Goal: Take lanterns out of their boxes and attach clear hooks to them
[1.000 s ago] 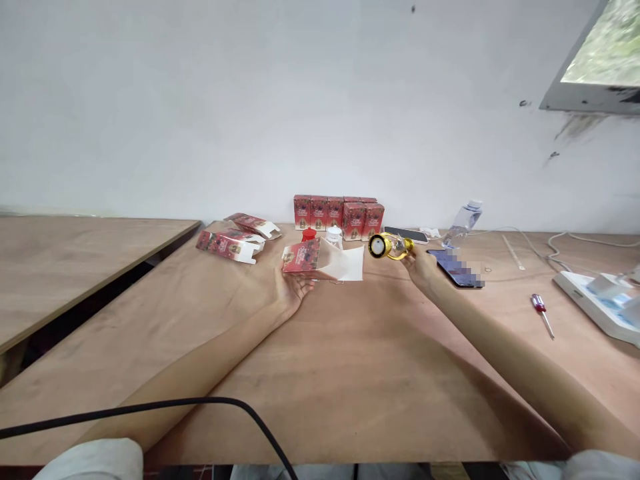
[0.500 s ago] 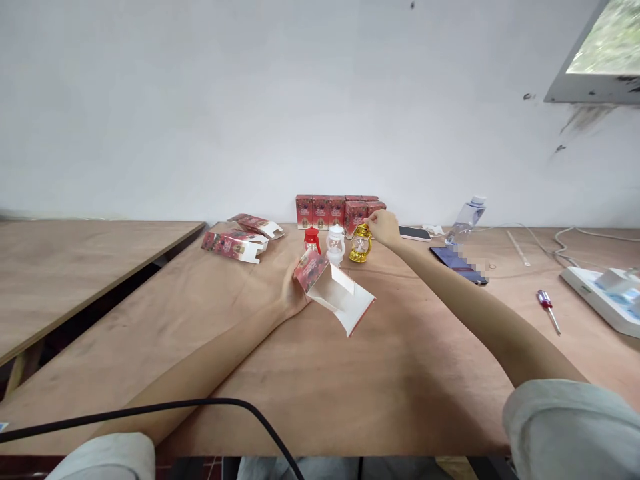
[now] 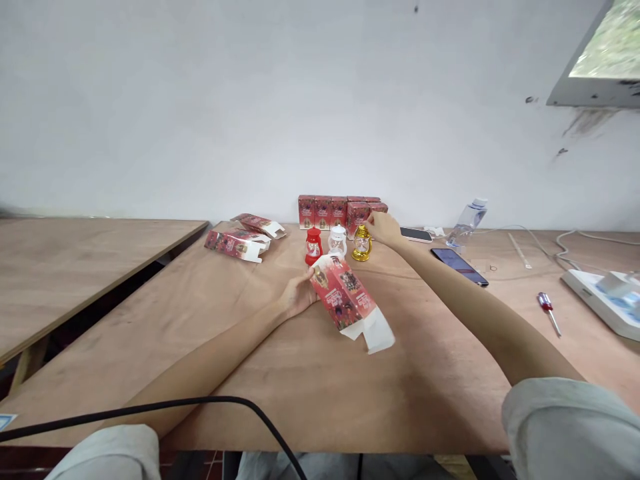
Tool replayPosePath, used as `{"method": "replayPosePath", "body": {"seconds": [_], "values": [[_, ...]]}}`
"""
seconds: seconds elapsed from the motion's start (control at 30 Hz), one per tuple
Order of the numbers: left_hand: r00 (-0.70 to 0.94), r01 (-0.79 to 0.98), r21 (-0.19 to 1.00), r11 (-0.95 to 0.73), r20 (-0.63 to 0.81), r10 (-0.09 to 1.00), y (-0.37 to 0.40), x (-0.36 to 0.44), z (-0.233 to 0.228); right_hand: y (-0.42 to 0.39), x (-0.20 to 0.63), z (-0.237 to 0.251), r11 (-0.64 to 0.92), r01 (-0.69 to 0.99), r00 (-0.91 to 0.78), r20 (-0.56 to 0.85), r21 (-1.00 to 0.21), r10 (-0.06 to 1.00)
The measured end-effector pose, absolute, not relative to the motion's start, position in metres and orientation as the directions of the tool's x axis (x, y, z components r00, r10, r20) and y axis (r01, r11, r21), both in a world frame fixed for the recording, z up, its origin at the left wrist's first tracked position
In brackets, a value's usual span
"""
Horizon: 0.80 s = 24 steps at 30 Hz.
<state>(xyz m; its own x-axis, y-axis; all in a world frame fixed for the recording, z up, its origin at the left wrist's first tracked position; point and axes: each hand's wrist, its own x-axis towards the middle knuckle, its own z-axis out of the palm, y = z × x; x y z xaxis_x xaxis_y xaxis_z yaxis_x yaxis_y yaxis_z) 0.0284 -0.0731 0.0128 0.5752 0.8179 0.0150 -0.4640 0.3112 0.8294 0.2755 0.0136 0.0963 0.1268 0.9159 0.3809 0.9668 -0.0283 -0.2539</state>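
Since half a second ago, the open carton [image 3: 346, 300] is turning over in the left hand [image 3: 298, 298]: its white inside was facing up, now the red printed face is showing, with the loose white flaps trailing toward the near right. The gold lantern [image 3: 361, 244] is sitting upright where it was, and the right hand [image 3: 384, 228] is staying on it.

Largest first: the wooden table [image 3: 320, 393] is carrying everything. Toward the far wall a row of closed red boxes [image 3: 340, 211] is standing, with two opened boxes [image 3: 239, 241] lying to the far left.

The carton is looking light and thin-walled, easy to crush; holding its closed end by the edges seems safest. The left hand's fingers are curling round that closed end at mid-table, gripping it tilted.

The gold lantern is looking small, hard and glossy, probably slippery plastic with a fragile clear globe; its top handle is the natural hold. The right hand's fingertips are pinching loosely at the lantern's top, right of the white lantern [image 3: 337, 241] and red lantern [image 3: 313, 245].
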Motion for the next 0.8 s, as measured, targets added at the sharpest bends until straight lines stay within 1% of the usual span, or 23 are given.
{"method": "replayPosePath", "body": {"seconds": [0.07, 0.13, 0.2, 0.27, 0.3, 0.33, 0.37, 0.4, 0.47, 0.53, 0.6, 0.67, 0.8], "values": [[0.6, -0.469, 0.822, 0.324, 0.027, 0.8, -0.08, 0.032, 0.015, 0.009, 0.273, 0.097, -0.003, 0.954, 0.136, 0.425, -0.299, 0.895], [0.6, -0.485, 0.814, 0.32, 0.043, 0.799, -0.087, 0.036, 0.023, 0.002, 0.269, 0.102, 0.035, 0.93, 0.17, 0.51, -0.367, 0.844], [0.541, -0.532, 0.814, 0.234, 0.114, 0.833, -0.093, 0.04, 0.038, -0.01, 0.265, 0.113, 0.126, 0.885, 0.194, 0.601, -0.449, 0.776], [0.488, -0.549, 0.832, 0.086, 0.236, 0.84, -0.096, 0.04, 0.062, -0.03, 0.261, 0.131, 0.285, 0.806, 0.175, 0.669, -0.519, 0.722], [0.491, -0.517, 0.856, 0.006, 0.291, 0.821, -0.097, 0.038, 0.077, -0.043, 0.259, 0.141, 0.379, 0.747, 0.148, 0.693, -0.546, 0.705], [0.477, -0.484, 0.869, -0.101, 0.359, 0.803, -0.098, 0.035, 0.094, -0.058, 0.256, 0.152, 0.465, 0.692, 0.104, 0.714, -0.552, 0.692], [0.445, -0.446, 0.861, -0.244, 0.45, 0.774, -0.099, 0.032, 0.11, -0.075, 0.253, 0.163, 0.539, 0.644, 0.048, 0.731, -0.544, 0.68], [0.412, -0.374, 0.838, -0.398, 0.534, 0.738, -0.1, 0.028, 0.127, -0.091, 0.249, 0.172, 0.597, 0.602, -0.006, 0.745, -0.53, 0.667], [0.403, -0.123, 0.749, -0.651, 0.637, 0.657, -0.101, 0.022, 0.156, -0.123, 0.242, 0.186, 0.666, 0.553, -0.081, 0.763, -0.501, 0.641], [0.442, 0.116, 0.622, -0.775, 0.666, 0.601, -0.101, 0.019, 0.175, -0.146, 0.234, 0.191, 0.682, 0.555, -0.097, 0.777, -0.477, 0.622], [0.452, 0.271, 0.507, -0.818, 0.683, 0.574, -0.099, 0.02, 0.184, -0.155, 0.227, 0.188, 0.661, 0.603, -0.089, 0.786, -0.446, 0.612], [0.426, 0.353, 0.436, -0.828, 0.713, 0.557, -0.096, 0.024, 0.182, -0.153, 0.222, 0.181, 0.611, 0.672, -0.078, 0.78, -0.419, 0.621], [0.341, 0.434, 0.368, -0.822, 0.778, 0.528, -0.088, 0.037, 0.168, -0.133, 0.213, 0.164, 0.462, 0.785, -0.014, 0.734, -0.412, 0.679]]}}
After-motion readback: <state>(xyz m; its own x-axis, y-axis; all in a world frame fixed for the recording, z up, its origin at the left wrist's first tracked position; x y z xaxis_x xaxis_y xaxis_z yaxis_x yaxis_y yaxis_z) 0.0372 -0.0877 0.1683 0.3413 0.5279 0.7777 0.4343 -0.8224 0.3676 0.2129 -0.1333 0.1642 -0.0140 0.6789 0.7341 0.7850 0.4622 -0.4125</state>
